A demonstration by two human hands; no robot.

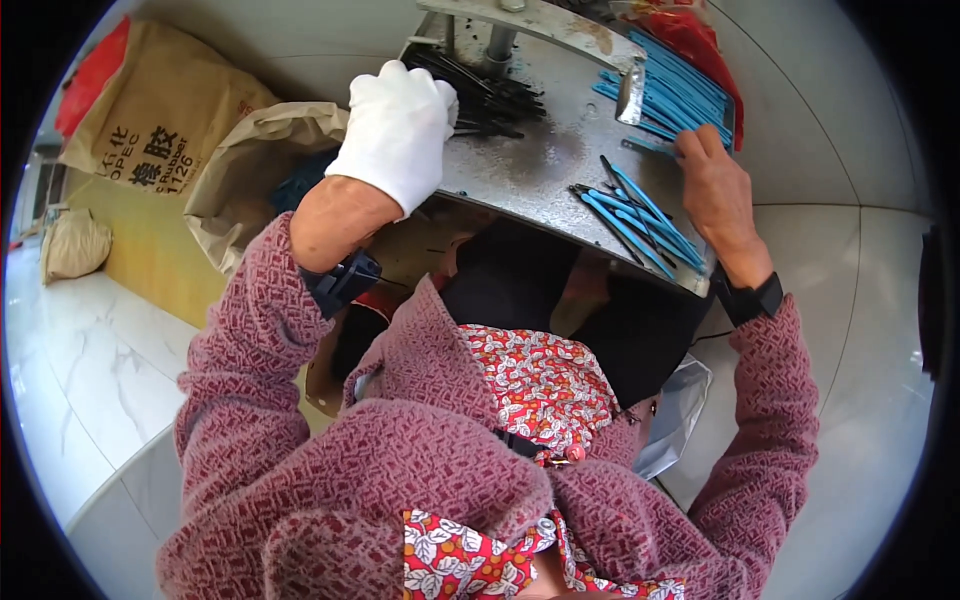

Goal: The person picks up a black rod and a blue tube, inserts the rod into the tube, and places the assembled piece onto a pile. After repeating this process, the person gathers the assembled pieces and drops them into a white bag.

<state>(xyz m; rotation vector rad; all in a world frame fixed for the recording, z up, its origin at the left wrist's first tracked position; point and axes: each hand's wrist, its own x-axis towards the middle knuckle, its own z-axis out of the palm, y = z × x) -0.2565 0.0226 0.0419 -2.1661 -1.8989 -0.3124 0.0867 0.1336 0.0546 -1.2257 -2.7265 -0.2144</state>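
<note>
My left hand [395, 130], in a white glove, is closed at the left edge of a metal worktop [480, 175]. Its curled fingers rest beside a heap of thin black sticks [485, 100]; whatever they hold is hidden. My bare right hand [718, 190] reaches over the worktop's right side, thumb and fingers pinched on the end of a thin blue stick [648, 147]. Just left of that hand lies a loose pile of blue sticks [640, 220], with some black ones mixed in. Beyond it, many more blue sticks [685, 85] are bundled at the far right corner.
A curved metal bar [560, 25] on a post spans the worktop's far side. Red plastic [690, 25] lies behind the blue bundle. At left stand an open paper sack [240, 170] with dark blue contents, a large brown sack [165, 90] and a small pale bag [75, 245].
</note>
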